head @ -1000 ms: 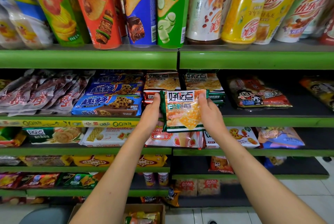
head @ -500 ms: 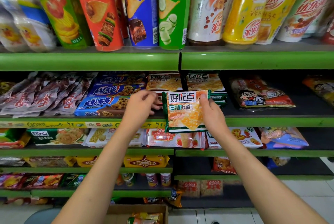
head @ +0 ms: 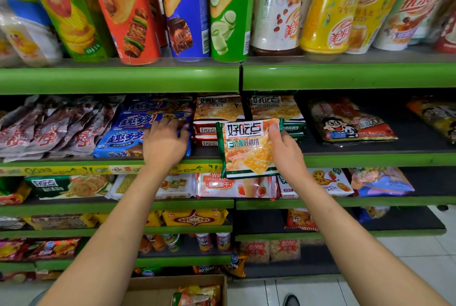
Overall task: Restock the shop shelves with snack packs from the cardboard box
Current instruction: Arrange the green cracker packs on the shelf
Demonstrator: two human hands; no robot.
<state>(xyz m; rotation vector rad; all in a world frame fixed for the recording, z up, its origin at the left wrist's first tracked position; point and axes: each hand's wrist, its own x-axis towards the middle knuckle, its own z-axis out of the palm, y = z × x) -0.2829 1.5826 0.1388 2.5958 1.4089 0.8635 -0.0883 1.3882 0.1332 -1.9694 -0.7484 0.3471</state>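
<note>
My right hand [head: 287, 151] grips the right edge of an orange-and-green biscuit pack [head: 249, 149], held upright in front of the second shelf's green lip [head: 370, 159]. Behind it lie two stacks of the same kind of pack [head: 276, 108]. My left hand [head: 165, 143] rests on the blue cookie packs [head: 118, 141] to the left, with its fingers curled over the right end of the front one. The cardboard box [head: 153, 288] stands on the floor at the bottom centre, with a few snack packs [head: 197, 294] inside.
Tall crisp tubes [head: 128, 9] and drink cups [head: 328, 7] fill the top shelf. A red cartoon bag [head: 350, 124] lies right of the stacks, with bare black shelf [head: 419, 138] beyond it. Lower shelves hold more packs. A shoe tip [head: 291, 299] shows on the tiled floor.
My left hand let go of the biscuit pack and moved left onto the blue cookie packs. My right hand alone keeps the pack, almost where it was.
</note>
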